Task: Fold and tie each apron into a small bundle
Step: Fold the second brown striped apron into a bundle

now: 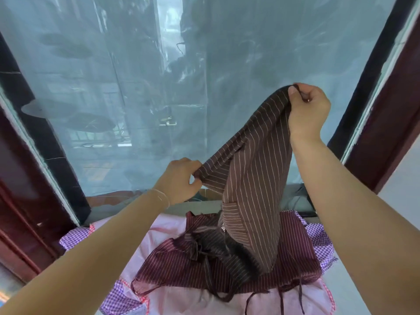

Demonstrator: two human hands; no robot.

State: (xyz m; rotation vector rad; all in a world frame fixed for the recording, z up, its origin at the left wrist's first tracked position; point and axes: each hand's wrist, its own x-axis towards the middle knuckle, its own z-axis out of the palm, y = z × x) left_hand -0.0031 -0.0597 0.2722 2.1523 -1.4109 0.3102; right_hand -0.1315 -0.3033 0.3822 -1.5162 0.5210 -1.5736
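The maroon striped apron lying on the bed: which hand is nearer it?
Left. The left hand pinches the lifted brown apron lower, above the maroon striped apron; the right hand holds higher.

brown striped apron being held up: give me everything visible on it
The brown apron is thin woven cloth with fine pale stripes and a sewn pocket near its lower part. It hangs lifted and slanted: the right hand pinches its top edge high, the left hand pinches the edge lower. Its bottom rests on the maroon striped apron below.
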